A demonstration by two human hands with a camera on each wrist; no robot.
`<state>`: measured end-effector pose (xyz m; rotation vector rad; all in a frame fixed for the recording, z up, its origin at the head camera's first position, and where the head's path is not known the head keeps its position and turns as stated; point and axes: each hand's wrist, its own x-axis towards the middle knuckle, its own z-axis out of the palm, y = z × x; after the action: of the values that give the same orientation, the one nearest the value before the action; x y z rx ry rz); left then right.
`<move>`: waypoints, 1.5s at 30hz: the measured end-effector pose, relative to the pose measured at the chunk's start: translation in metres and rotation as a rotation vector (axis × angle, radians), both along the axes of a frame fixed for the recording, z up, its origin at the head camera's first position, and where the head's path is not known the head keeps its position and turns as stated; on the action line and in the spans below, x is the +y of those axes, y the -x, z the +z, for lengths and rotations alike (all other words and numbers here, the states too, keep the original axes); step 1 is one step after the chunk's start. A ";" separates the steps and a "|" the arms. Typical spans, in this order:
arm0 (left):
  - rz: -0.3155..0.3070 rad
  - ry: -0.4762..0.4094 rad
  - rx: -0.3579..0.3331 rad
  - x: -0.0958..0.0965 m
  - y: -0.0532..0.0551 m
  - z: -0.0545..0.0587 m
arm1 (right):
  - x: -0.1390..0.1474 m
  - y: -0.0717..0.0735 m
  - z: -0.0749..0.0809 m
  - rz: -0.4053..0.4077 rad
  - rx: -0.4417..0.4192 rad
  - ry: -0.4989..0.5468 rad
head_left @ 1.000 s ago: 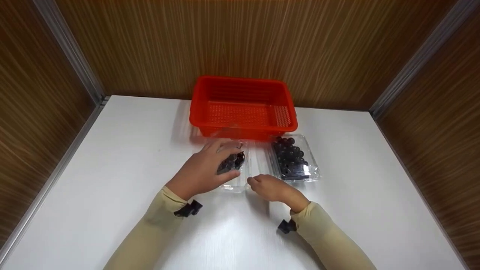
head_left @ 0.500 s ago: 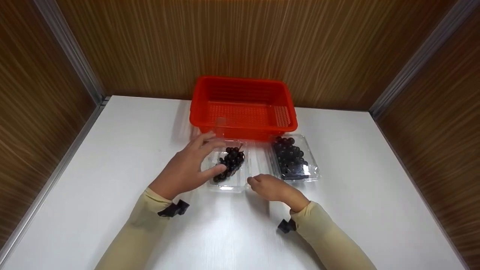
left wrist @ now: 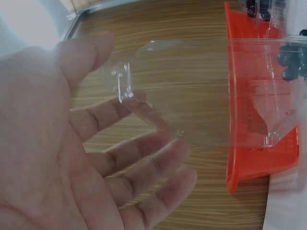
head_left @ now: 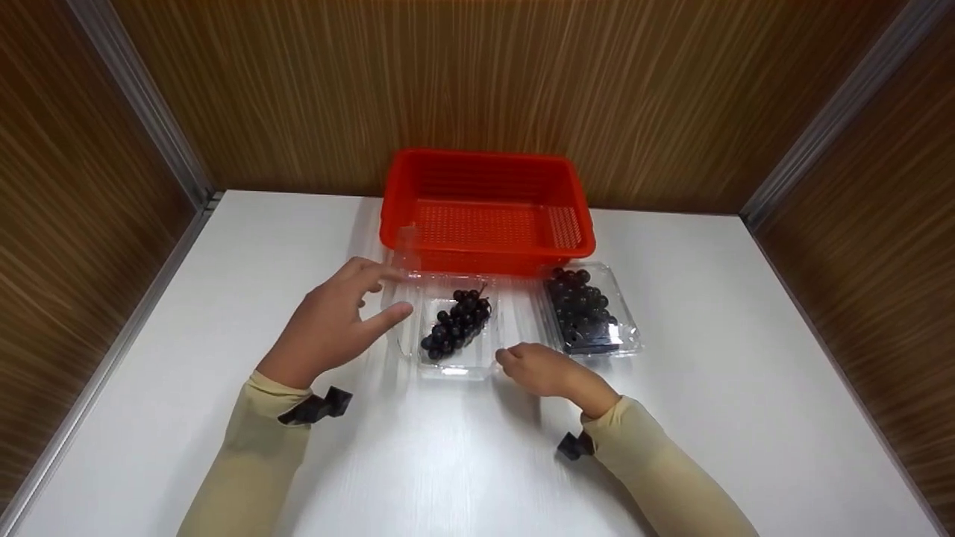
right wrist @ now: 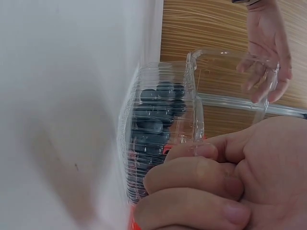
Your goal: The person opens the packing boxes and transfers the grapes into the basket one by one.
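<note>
A clear plastic clamshell container [head_left: 456, 373] lies in the middle of the table in the head view, holding a bunch of dark grapes [head_left: 456, 324]. Its transparent lid [left wrist: 192, 96] stands raised on the left side. My left hand [head_left: 328, 321] is beside that lid, thumb and fingers spread apart; in the left wrist view its fingers touch the lid's edge without closing round it. At the near right corner, my right hand [head_left: 541, 369] pinches the container's rim with curled fingers. The right wrist view shows the grapes [right wrist: 156, 120] through the ribbed side wall.
Directly behind the container stands a red plastic basket [head_left: 485, 261]. To the right lies a second clear container [head_left: 630, 347] with its lid down over dark grapes [head_left: 582, 302]. Wood-grain panels [head_left: 485, 74] enclose the white table [head_left: 448, 462] at the back and sides.
My left hand has moved left and the lid has swung with it from over the grapes to the left side, uncovering the bunch. My right hand has stayed at the corner.
</note>
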<state>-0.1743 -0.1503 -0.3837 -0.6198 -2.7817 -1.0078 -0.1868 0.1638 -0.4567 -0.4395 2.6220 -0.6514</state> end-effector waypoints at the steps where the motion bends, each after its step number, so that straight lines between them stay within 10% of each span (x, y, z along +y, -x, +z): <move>1: 0.011 0.002 -0.003 -0.001 0.000 0.001 | 0.000 0.000 0.000 0.000 0.002 -0.001; 18: 0.220 0.117 -0.078 -0.023 -0.002 -0.003 | 0.000 0.001 -0.001 0.035 0.030 -0.004; 37: 0.185 0.280 -0.269 -0.026 -0.010 -0.015 | 0.001 0.002 -0.002 0.161 0.119 -0.016; 45: 0.175 0.320 -0.359 -0.024 -0.004 -0.021 | -0.001 0.000 -0.002 0.049 0.068 -0.017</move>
<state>-0.1706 -0.1738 -0.4050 -0.2327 -3.2784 -0.7021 -0.1865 0.1625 -0.4583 -0.5282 2.6694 -0.6084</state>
